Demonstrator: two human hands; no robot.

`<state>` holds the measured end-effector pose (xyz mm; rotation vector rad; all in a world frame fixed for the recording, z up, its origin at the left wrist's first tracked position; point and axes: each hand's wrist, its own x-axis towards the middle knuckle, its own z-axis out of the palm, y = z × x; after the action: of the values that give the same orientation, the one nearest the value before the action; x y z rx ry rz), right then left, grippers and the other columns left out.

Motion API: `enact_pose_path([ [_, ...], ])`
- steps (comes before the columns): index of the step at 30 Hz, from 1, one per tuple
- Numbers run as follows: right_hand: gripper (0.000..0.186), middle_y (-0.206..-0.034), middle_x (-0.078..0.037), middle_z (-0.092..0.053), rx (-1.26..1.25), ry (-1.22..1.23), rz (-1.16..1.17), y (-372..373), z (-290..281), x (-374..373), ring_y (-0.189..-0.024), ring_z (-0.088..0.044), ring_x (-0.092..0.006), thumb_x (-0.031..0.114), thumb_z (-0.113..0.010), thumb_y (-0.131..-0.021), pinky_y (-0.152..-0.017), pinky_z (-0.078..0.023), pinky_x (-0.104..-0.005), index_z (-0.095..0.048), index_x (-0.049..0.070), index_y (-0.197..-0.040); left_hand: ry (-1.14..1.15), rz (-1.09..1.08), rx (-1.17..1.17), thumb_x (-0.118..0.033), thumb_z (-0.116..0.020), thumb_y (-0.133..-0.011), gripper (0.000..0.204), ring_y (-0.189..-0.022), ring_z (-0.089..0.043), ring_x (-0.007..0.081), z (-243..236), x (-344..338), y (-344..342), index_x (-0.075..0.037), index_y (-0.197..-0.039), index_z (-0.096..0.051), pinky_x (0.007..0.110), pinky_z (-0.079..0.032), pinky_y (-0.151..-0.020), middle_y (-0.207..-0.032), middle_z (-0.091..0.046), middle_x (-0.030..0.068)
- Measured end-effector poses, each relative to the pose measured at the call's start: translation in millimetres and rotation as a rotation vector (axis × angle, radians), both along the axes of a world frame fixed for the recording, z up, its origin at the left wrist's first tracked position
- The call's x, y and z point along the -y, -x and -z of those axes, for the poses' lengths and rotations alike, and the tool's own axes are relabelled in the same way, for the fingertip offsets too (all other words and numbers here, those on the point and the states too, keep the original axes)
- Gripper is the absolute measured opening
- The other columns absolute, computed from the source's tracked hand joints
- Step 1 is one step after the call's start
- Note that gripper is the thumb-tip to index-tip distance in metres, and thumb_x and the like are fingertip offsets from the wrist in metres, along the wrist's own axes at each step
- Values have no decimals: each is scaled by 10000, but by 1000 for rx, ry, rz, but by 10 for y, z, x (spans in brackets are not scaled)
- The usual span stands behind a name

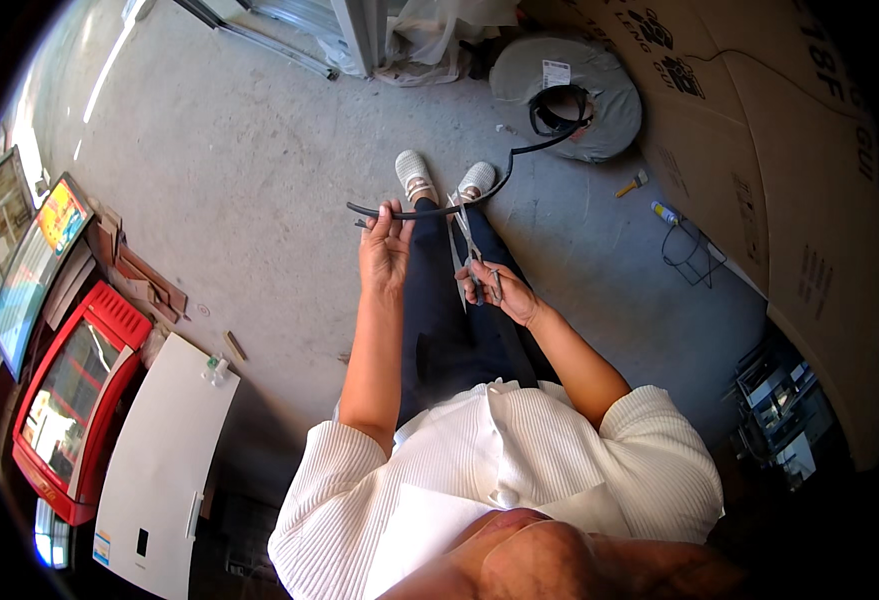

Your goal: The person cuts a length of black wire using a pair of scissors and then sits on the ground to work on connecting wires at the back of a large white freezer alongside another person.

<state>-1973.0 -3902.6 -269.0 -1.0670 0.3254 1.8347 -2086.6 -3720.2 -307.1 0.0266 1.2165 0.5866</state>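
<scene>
My left hand [387,258] pinches a black rubber-like strip [427,213] close to its free end. A short dark piece also shows beside those fingers; whether it belongs to the same strip I cannot tell. In my right hand [506,293] is a pair of metal scissors [471,241], with fingers in the handle loops. Their parted blades point away from me and cross the strip just right of my left hand. From there the strip curves up and right to a round roll [515,78] wrapped in grey plastic on the floor.
A large cardboard sheet [769,150] stands at the right. Near it lie a brush [631,184], a blue-and-white tube [665,212] and a wire frame [694,262]. At the left are a white cabinet [164,460] and a red-framed case [69,400]. Clear plastic sheeting [434,45] hangs at the back.
</scene>
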Motion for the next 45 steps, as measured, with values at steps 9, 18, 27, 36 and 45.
enact_pose_path([
  [9, 456, -783, 8, -542, -8, -19, 5, -2, -4, -111, -718, -548, -87, 464, -501, -913, -685, -450, -223, -560, 21, -1004, 7, -11, 11, -40, -630, -850, 202, -1058, -579, 177, -35, -7, -30, -143, -826, -458, 426, -484, -924, -990, -626, 33],
  [18, 446, -790, 7, -545, -23, -20, 24, -21, -72, -179, -734, -546, -87, 457, -505, -913, -702, -446, -224, -559, 25, -1008, 3, -26, -17, -26, -627, -848, 252, -1016, -597, 192, -73, -38, -107, -163, -799, -421, 451, -500, -897, -958, -624, 40],
  [27, 463, -764, 20, -539, -7, 0, 28, -59, -60, -237, -702, -535, -72, 483, -515, -897, -673, -435, -211, -562, 31, -987, -28, 22, -25, -54, -625, -858, 234, -1027, -592, 187, -84, -46, -144, -162, -823, -421, 431, -504, -897, -978, -621, 33],
  [36, 485, -711, 54, -507, 16, 69, 38, -122, -29, -260, -634, -502, -49, 501, -493, -902, -623, -419, -190, -573, 30, -980, -128, 105, -182, -26, -622, -851, 267, -1032, -596, 226, -117, -57, -223, -161, -800, -397, 414, -525, -874, -1115, -598, 89],
  [45, 511, -666, 56, -465, 53, 105, 63, -117, -5, -269, -609, -471, -49, 505, -477, -908, -594, -394, -192, -572, 6, -969, -89, 121, -242, -27, -643, -834, 309, -944, -624, 209, -51, -27, -218, -158, -821, -364, 401, -545, -830, -1147, -589, 112],
])
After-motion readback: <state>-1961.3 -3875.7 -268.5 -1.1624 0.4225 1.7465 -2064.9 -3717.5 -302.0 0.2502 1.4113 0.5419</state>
